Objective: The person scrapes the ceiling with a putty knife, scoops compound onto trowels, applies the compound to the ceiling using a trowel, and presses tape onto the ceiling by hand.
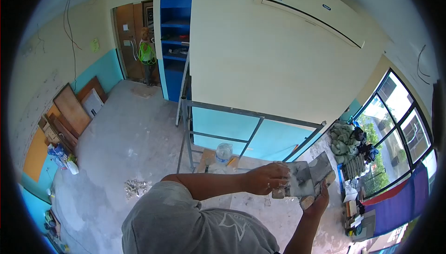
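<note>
My left hand [267,178] is closed on the near end of a flat grey plate [301,179], smeared with pale material. Beside and partly against it, a second flat grey plate [320,165] slants up to the right. My right hand [318,204] grips this second plate from below, with its fingers partly hidden behind it. A pale, rough piece [306,202] shows near the right fingers. The two plates overlap or touch; which one lies on top is hard to tell.
A metal frame [258,113] stands ahead, with a clear bucket [224,152] on a board beyond my hands. Rubble [137,188] lies on the floor at left. Another person [147,55] stands by the door. Bags [344,142] are piled near the window.
</note>
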`<state>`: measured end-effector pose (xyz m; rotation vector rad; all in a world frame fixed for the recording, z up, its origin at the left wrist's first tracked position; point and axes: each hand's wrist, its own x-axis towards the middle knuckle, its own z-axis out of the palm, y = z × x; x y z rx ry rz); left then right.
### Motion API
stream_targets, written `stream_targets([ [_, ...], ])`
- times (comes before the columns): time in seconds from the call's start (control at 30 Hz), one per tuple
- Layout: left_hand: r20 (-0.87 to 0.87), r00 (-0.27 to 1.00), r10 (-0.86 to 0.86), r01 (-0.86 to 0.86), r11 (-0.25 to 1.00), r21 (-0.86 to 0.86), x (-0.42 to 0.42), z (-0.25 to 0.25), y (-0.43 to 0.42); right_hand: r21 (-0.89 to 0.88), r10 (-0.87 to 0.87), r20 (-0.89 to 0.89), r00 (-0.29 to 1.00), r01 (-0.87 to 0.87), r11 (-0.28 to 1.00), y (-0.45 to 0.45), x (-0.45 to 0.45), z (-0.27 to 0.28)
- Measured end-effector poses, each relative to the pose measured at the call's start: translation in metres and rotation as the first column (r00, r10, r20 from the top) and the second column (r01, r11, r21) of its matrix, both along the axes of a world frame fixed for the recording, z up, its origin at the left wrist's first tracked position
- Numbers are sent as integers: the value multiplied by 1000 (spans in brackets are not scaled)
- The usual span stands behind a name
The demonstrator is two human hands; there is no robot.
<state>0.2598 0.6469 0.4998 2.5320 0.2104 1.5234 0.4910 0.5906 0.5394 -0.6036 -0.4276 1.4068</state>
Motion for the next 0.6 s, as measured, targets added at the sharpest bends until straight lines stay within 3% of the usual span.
stream_targets([
  [0.1, -64, 997, 35, -38, 998, -43, -8, -6, 11, -34, -46, 62, 997, 48, 998, 3, 3, -2],
  [0.13, -7, 997, 82, -83, 995, -61, -8, -17, 17, -62, -91, 73, 993, 96, 993, 2, 10, -3],
  [0.17, -96, 986, 138, -137, 990, 18, -14, -27, 28, -70, -123, 114, 986, 132, 989, 4, 16, -6],
  [0.2, -121, 986, 110, -126, 983, -133, -20, -25, 32, -84, -163, 152, 975, 177, 981, 4, 15, 0],
  [0.23, -157, 975, 156, -156, 988, 13, -27, -21, 41, -78, -150, 90, 985, 157, 985, -3, 12, 13],
  [0.27, -258, 948, 183, -194, 981, -17, -31, -23, 42, -30, -207, -5, 978, 207, 978, 2, 15, 13],
  [0.3, -226, 936, 269, -281, 959, -25, -29, -31, 44, 209, -415, 557, 719, 362, 908, 3, 34, -6],
  [0.37, -211, 908, 363, -357, 932, 64, -27, -32, 52, 405, -589, 701, 402, 455, 793, 1, 46, -1],
  [0.4, -114, 914, 390, -389, 921, 25, -17, -16, 47, 331, -644, 463, 609, 556, 763, 2, 28, 30],
  [0.43, -20, 906, 423, -423, 906, -22, -9, 6, 36, 235, -660, 163, 733, 621, 748, 3, 19, 48],
  [0.47, -25, 913, 406, -405, 913, 40, -23, 6, 38, 250, -667, 108, 737, 629, 736, 10, 2, 37],
  [0.6, -55, 951, 305, -283, 928, 242, 3, 47, 42, 347, -787, 249, 564, 707, 617, 13, -4, 52],
])
